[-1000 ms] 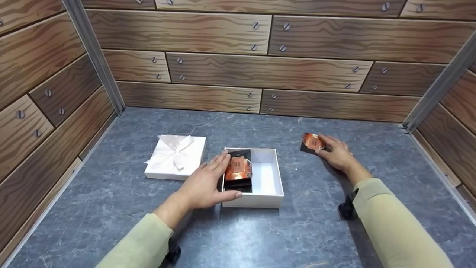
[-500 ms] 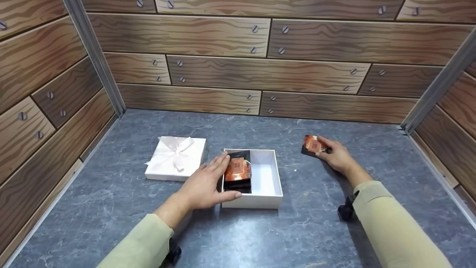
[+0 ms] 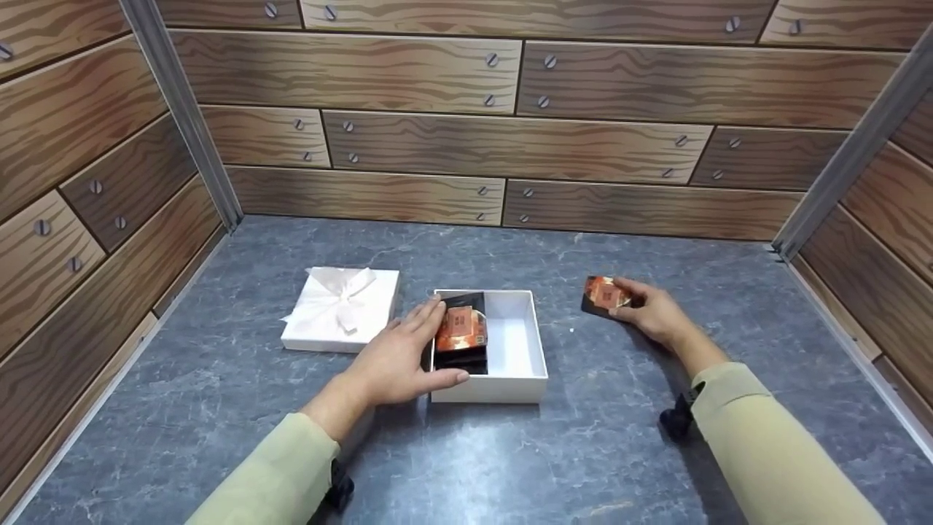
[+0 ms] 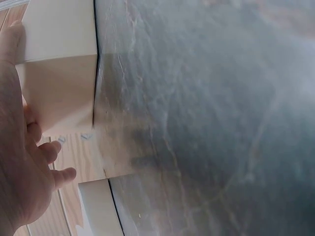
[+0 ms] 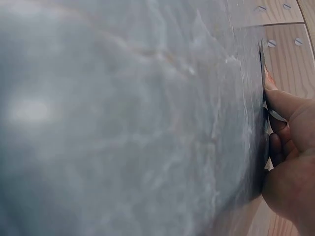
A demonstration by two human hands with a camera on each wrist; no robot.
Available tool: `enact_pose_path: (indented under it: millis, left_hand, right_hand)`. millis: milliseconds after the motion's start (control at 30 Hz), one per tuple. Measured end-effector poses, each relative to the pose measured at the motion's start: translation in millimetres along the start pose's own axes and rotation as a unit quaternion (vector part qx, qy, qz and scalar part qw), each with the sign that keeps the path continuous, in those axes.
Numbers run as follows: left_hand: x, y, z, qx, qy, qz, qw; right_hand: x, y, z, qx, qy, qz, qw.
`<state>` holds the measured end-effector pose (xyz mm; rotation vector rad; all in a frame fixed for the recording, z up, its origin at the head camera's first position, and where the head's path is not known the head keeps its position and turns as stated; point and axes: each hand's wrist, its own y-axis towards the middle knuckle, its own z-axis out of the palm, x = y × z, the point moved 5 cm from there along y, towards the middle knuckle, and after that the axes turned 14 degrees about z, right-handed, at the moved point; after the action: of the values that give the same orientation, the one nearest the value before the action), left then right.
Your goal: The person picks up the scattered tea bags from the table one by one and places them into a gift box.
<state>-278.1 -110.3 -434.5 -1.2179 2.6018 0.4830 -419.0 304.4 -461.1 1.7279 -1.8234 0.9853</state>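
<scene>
My right hand (image 3: 652, 313) pinches a flat orange-and-black packet (image 3: 603, 293) by its right side, low over the table to the right of the box. In the right wrist view thumb and fingers (image 5: 283, 103) meet at the packet's edge, close to the tabletop. A white lidless box (image 3: 488, 390) stands in the middle. Its left half holds a stack of similar packets (image 3: 461, 332); the right half shows bare white bottom. My left hand (image 3: 397, 364) rests against the box's left side, fingers straight along the rim and thumb stretched over the front wall.
Left of the box lies a white lid (image 3: 306, 335) with a pale ribbon bow (image 3: 346, 299). The grey marbled table (image 3: 583, 452) is bounded by wood-patterned walls (image 3: 423, 138) at the back and both sides.
My right hand has brought its packet slightly nearer to me. The left hand, box and lid keep their places; the head view has shifted a little.
</scene>
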Motion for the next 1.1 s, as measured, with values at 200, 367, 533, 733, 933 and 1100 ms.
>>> enact_pose_path:
  millis: [200, 367, 533, 733, 933, 1100]
  left_hand:
    - [-0.7, 1.1, 0.0, -0.001, 0.002, 0.010, 0.9999]
    - [-1.4, 1.1, -0.1, -0.003, -0.004, 0.013, 0.9999]
    - [-0.7, 0.8, -0.4, 0.002, 0.001, 0.009, 1.0000]
    - [-0.8, 0.8, -1.3, 0.004, 0.001, 0.007, 1.0000]
    - [-2.1, 0.1, -2.8, 0.000, -0.001, 0.006, 1.0000]
    - [-2.2, -0.2, -0.9, 0.002, 0.004, 0.007, 1.0000]
  right_hand:
    - [-2.8, -7.1, -0.8, -0.006, 0.028, 0.020, 0.9994]
    - [-5.1, -14.9, -1.3, -0.004, 0.071, 0.047, 0.9963]
    - [-4.7, -23.0, -2.7, 0.002, 0.089, 0.037, 0.9954]
    - [6.2, -32.2, -5.3, -0.008, 0.082, 0.000, 0.9966]
    - [32.1, -47.5, -4.6, -0.018, 0.092, -0.034, 0.9950]
    - [58.3, -61.8, 3.4, -0.010, 0.122, -0.065, 0.9904]
